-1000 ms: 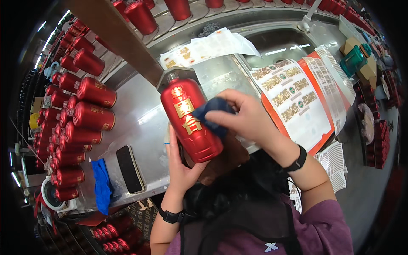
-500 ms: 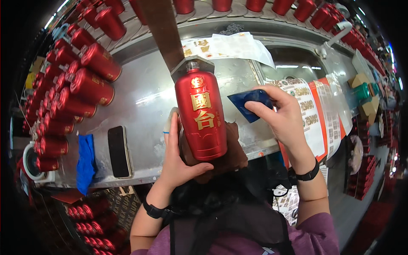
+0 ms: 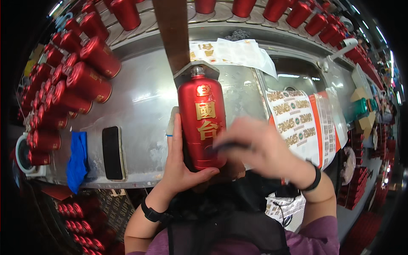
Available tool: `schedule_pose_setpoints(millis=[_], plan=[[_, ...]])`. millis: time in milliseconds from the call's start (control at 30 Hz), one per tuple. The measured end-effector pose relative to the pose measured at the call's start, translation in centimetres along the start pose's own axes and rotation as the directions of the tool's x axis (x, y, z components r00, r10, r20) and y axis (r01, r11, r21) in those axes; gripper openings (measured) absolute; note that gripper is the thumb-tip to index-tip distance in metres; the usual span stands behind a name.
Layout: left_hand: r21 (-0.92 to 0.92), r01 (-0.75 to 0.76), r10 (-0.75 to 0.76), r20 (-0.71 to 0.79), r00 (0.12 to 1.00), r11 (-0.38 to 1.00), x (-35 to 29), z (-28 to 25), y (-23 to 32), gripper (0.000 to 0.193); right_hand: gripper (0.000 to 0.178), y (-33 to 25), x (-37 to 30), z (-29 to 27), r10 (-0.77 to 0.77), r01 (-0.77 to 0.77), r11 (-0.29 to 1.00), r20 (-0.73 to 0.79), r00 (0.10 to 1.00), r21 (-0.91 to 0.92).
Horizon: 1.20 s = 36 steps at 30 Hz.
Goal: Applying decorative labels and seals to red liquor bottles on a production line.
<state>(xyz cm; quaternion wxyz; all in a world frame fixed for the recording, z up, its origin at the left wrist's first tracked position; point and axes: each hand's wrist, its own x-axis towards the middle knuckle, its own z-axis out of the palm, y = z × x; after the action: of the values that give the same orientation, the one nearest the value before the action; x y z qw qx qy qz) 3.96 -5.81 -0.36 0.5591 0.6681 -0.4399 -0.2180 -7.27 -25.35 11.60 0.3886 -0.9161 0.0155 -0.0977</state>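
Note:
A glossy red bottle (image 3: 189, 121) with gold characters and a clear neck leans on a hexagonal holder (image 3: 182, 79) at the metal worktop's edge. My left hand (image 3: 176, 163) steadies it, fingers along its left side and thumb under the base. A pale finger cover (image 3: 171, 122) is on one of its fingers. Blurred by motion, my right hand (image 3: 263, 148) grips a dark blue flat scraper (image 3: 231, 145) against the bottle's lower front. Part of the brown cloth under the bottle is hidden by my hands.
Left on the worktop (image 3: 140, 140) lie a black-screened phone (image 3: 112, 153) and a blue cloth (image 3: 77, 161). Red bottles (image 3: 91, 80) crowd the left; more stand on a conveyor (image 3: 229, 12) behind. At right are transfer sheets (image 3: 293, 119) and a sink (image 3: 293, 70). A brown post (image 3: 172, 34) rises behind the holder.
My right hand has swung left and down, bringing the scraper from beside the bottle onto its lower front. My left hand keeps its hold. The whole view has shifted slightly.

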Motion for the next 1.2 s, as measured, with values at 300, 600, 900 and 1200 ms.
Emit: schedule_pose_setpoints(millis=[300,600,900,1200], plan=[[-0.631,0.13,-0.238,-0.088,0.967,0.765,2.5,0.4,2.8,0.098,0.025,2.7,-3.2,0.2,0.441,-0.24,0.785,-0.243,0.864,0.571],[-0.376,0.187,-0.234,-0.083,0.969,0.908,4.4,1.0,4.6,0.1,0.027,3.9,-4.7,2.1,0.465,-0.188,0.706,-0.247,0.85,0.683],[-0.268,0.16,-0.186,-0.076,0.98,0.95,3.4,1.2,3.8,0.12,0.027,3.1,5.0,-1.4,0.106,-0.104,0.994,-0.216,0.971,0.022],[-0.163,0.18,-0.19,-0.048,0.981,0.97,3.3,0.6,2.7,0.124,0.025,2.7,6.4,-2.6,-0.131,0.047,0.965,-0.318,0.939,-0.259]])
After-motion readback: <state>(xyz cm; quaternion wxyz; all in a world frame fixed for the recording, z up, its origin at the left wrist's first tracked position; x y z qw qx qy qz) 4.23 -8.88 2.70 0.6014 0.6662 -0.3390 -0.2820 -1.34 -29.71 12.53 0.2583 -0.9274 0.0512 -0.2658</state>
